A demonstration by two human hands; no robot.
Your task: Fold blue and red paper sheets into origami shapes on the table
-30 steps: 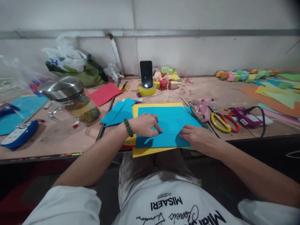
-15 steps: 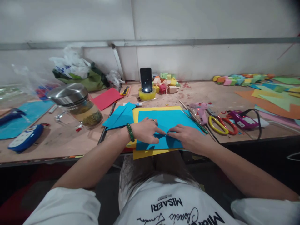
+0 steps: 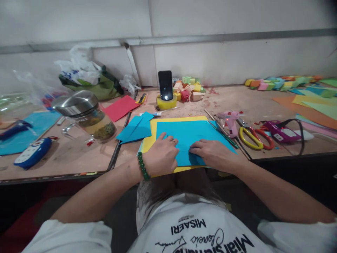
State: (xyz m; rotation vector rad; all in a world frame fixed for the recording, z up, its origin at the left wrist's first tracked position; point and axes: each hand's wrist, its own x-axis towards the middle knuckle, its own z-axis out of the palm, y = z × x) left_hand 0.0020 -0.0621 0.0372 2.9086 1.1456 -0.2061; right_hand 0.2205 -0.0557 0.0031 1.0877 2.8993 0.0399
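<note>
A sheet of blue paper [image 3: 184, 130] lies on top of a yellow sheet [image 3: 154, 130] at the table's front edge. My left hand [image 3: 163, 154], with a green bead bracelet on its wrist, is over the left part of the blue paper. Its fingers are curled in, and whatever they may hold is hidden. My right hand [image 3: 216, 153] rests on the right part of the same sheet, fingers stretched to the left and lying on it; its thumb is out of sight. A gap of blue paper separates the two hands.
Smaller blue paper pieces [image 3: 137, 128] lie left of the sheets, near a glass tea jug [image 3: 92, 119]. To the right are a green pencil [image 3: 226, 138], a pink glue gun [image 3: 230, 123] and scissors [image 3: 251, 140]. A phone [image 3: 165, 86] stands behind on a tape roll [image 3: 166, 103].
My left hand has drawn back to the left and toward me, its pointing finger now curled in. The right hand stays nearly in place. The camera view has shifted slightly.
</note>
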